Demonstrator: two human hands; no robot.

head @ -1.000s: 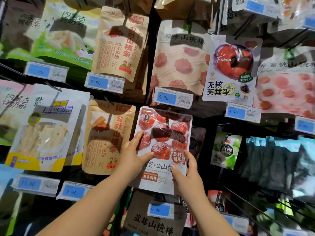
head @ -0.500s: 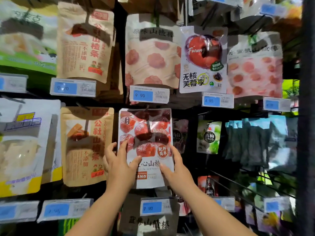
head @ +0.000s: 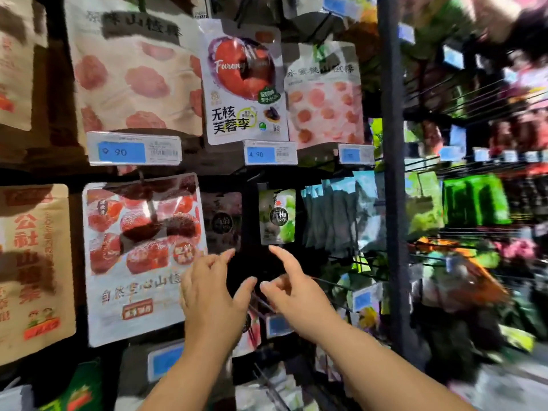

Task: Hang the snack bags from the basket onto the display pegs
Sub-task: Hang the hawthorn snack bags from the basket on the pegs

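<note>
The hawthorn bag [head: 142,256] hangs left of both hands (below a price tag [head: 134,148]).

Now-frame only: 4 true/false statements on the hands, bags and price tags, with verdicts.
1. Neither the left hand nor the right hand grips a bag. True.
2. The red-fruit bag hangs left of the small green bag. True.
3. The tag directly above the red-fruit bag reads 4.90. False: that price tag reads 9.90.
4. The small green bag hangs below the right hand. False: it hangs just above that hand's raised fingertip.
</note>
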